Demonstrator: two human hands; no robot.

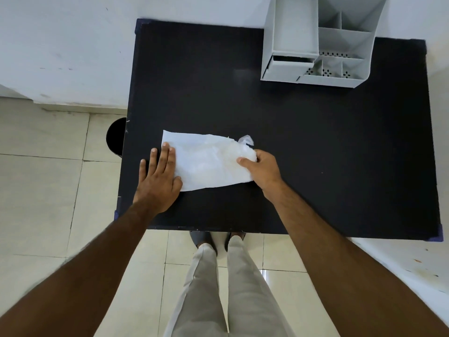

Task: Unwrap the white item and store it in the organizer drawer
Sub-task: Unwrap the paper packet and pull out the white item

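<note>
A white, crinkled wrapped item [206, 161] lies flat on the black table [315, 154], near its front left. My left hand [158, 178] rests flat with fingers spread, pressing the item's left end. My right hand [263, 169] pinches the item's right end, where a bit of clear wrap [246, 139] sticks up. The grey desk organizer [315, 40] stands at the table's far right, with its small drawer [285, 66] at the lower left, slightly pulled out.
A dark round bin [116, 137] stands on the tiled floor just left of the table. A white wall runs behind the table. My legs and shoes show below the table's front edge.
</note>
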